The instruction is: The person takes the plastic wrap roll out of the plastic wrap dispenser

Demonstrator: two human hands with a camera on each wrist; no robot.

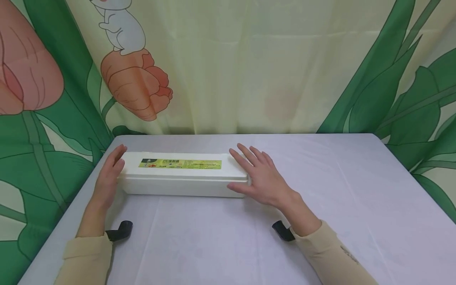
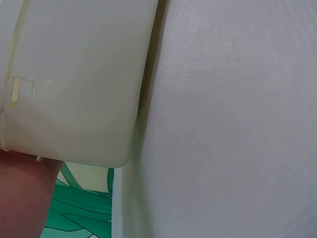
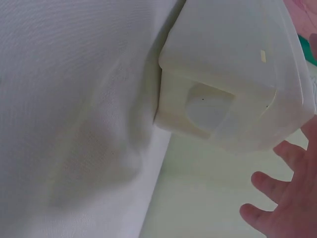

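A long white cling film box (image 1: 185, 187) with a yellow-green label (image 1: 179, 164) on its top lies lengthwise across the white-covered table. My left hand (image 1: 108, 178) is at its left end, fingers pointing up and away along the side; the left wrist view shows part of this hand (image 2: 25, 196) against the box's edge. At the right end is my right hand (image 1: 265, 178), its fingers spread and straight. In the right wrist view those fingers stand beside the box (image 3: 223, 49), and I cannot tell whether they touch it.
The white tablecloth (image 1: 199, 237) covers the whole tabletop, wrinkled in places. Behind stands a curtain (image 1: 228, 79) printed with flowers, leaves and a rabbit. Black wrist-worn camera mounts (image 1: 121, 231) jut inward from both sleeves.
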